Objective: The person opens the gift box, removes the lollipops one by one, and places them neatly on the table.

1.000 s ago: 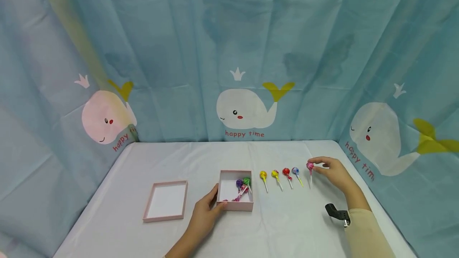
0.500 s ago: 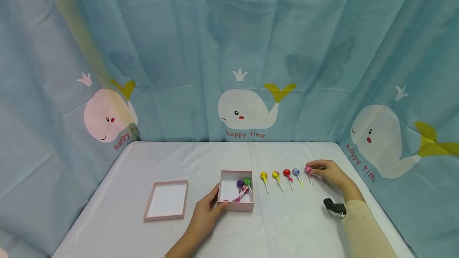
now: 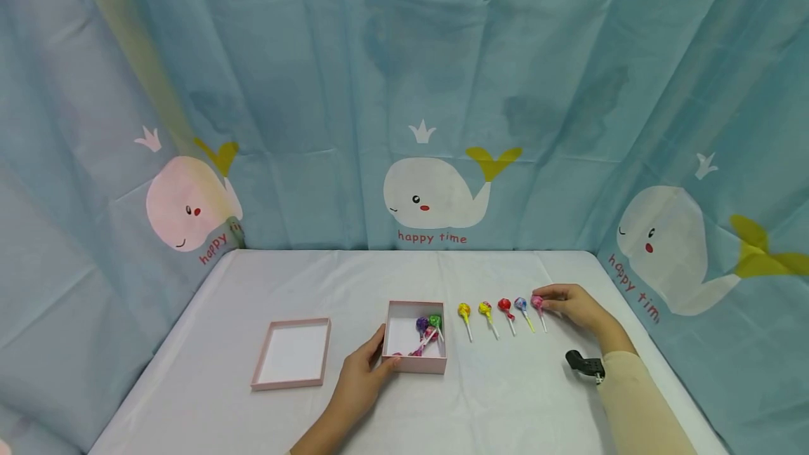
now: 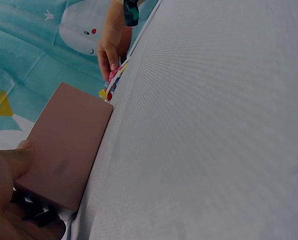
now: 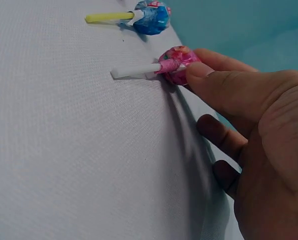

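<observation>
"happy time" runs in print across the whale curtain (image 3: 436, 188). Our right hand (image 3: 571, 304) pinches the crinkly pink lollipop (image 3: 537, 302) at the row's end on the cloth-covered table (image 3: 354, 272) — beside the blue lollipop (image 3: 521, 303). Our left hand (image 3: 363, 374) grips the square pink cardboard box (image 3: 415, 364).

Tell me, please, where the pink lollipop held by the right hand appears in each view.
Head: pink lollipop right of centre, last in the row, at the right hand.
Left wrist: upper left, a pink speck under the fingertips.
Right wrist: top centre, pinched.
Shared landmark: blue lollipop beside it.
</observation>
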`<state>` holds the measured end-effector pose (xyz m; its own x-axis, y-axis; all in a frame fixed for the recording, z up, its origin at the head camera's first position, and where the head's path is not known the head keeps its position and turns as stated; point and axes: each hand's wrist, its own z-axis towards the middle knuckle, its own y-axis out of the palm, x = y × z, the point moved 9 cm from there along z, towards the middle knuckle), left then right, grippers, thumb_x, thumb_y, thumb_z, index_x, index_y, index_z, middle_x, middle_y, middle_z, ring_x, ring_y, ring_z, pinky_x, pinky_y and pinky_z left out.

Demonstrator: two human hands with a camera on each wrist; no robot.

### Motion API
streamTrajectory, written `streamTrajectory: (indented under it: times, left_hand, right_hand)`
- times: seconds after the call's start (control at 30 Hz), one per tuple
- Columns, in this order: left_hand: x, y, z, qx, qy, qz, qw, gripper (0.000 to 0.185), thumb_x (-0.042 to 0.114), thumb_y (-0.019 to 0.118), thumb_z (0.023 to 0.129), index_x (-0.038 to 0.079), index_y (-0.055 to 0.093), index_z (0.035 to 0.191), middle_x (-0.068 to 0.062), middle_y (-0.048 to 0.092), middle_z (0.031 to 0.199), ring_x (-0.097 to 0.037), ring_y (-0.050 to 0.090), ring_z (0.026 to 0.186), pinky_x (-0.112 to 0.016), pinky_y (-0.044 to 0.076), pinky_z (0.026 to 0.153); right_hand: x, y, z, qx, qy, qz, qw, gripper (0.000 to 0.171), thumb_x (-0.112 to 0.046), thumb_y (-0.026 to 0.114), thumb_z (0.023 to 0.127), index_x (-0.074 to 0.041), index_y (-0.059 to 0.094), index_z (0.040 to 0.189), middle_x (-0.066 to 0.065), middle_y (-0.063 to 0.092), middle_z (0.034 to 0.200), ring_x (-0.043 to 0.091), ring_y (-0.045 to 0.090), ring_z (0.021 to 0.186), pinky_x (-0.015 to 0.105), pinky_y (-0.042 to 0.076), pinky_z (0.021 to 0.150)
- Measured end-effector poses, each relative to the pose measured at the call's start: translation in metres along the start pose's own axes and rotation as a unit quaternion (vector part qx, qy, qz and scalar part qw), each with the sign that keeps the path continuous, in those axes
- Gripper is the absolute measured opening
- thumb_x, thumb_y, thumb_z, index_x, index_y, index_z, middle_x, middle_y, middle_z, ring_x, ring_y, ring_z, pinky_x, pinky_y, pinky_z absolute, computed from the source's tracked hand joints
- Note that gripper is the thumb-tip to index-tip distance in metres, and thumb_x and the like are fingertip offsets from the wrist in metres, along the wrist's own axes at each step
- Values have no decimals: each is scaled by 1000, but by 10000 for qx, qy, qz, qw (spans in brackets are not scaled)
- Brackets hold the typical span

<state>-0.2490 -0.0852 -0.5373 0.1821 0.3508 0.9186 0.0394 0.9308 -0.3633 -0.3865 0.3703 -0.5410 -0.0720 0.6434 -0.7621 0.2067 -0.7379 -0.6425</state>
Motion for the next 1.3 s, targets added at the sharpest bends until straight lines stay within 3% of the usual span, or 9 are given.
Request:
streamTrajectory:
  times: [0.1,0.47,0.87,0.93,1.03,1.13,1.3]
  left_hand:
    - [0,-1,0,1,-78,-10,10000,77,28,77,92,3,40,155,-11,42,159,-29,42,145,-34,40,115]
    - [0,0,-2,-22,16,-27,10000,78,31,76,92,1,40,155,-13,43,158,-31,43,145,-37,40,115]
    - [0,0,-3,-83,-8,-73,9999,79,30,76,93,1,39,156,-13,41,159,-30,42,146,-36,39,117]
    - [0,0,-3,-74,7,-63,10000,78,30,76,93,2,39,156,-12,42,159,-30,42,146,-37,39,116]
    - [0,1,-2,-56,65,-55,9999,78,31,76,93,2,40,155,-13,43,158,-32,42,145,-37,40,116]
    - [0,0,-2,-56,53,-91,9999,78,30,76,93,2,40,155,-13,42,159,-31,42,145,-37,40,116]
    - [1,0,-2,-94,42,-95,9999,78,27,76,93,1,38,156,-13,41,159,-30,42,146,-36,39,116]
  right_hand:
    - [-1,0,1,1,-51,-29,10000,31,-22,71,99,-12,73,127,13,68,133,30,57,122,51,49,109]
    - [-1,-1,-3,112,78,-168,9998,31,-21,71,98,-14,72,128,14,66,136,32,56,123,44,51,101]
    - [-15,-9,-7,368,-363,-346,9981,32,-20,72,98,-9,71,128,14,70,130,30,58,115,37,52,88]
    - [-17,-10,-8,430,-365,-422,9975,32,-20,72,98,-9,71,128,14,70,130,30,59,115,39,53,89]
    - [-23,-12,-9,564,-426,-530,9961,32,-19,71,98,-9,71,128,15,69,130,37,58,121,52,52,100]
    - [-32,-14,-10,685,-498,-606,9946,32,-18,70,99,-9,70,130,16,68,132,42,55,128,65,43,111]
    - [-49,-12,-10,869,-495,-666,9928,33,-21,69,100,-9,69,131,18,66,134,43,52,131,68,38,115]
